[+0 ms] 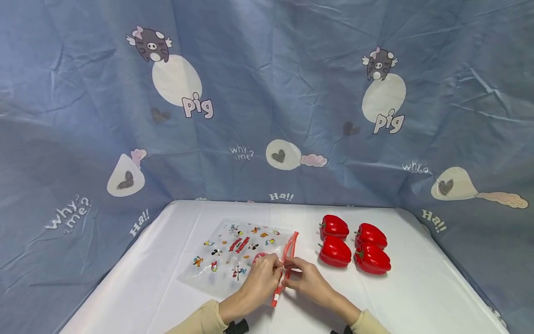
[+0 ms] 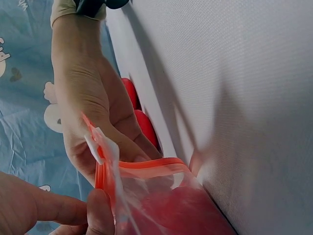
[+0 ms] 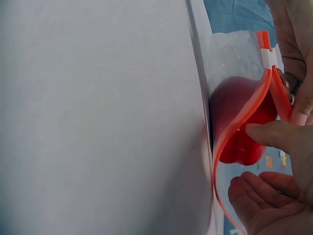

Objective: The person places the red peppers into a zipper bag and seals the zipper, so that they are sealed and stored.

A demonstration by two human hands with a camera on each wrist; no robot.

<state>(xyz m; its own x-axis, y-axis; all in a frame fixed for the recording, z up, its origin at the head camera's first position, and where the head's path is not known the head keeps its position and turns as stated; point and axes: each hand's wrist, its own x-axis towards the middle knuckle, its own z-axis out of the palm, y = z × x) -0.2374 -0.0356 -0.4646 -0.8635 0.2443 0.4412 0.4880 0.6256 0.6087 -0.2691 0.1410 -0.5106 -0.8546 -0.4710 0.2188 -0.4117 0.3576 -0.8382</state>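
Note:
A clear zip bag with cartoon prints lies on the table, its red zip edge facing right. Inside it is a red bell pepper, seen through the parted mouth in the right wrist view. My left hand pinches the upper red strip between thumb and finger. At the mouth is my right hand, thumb over the opening in front of the pepper and fingers loosely bent, with nothing gripped. A white slider sits near one end of the zip.
Several red bell peppers stand in a cluster to the right of the bag, beyond my right hand. The table has a white cloth. Behind it hangs a blue printed curtain.

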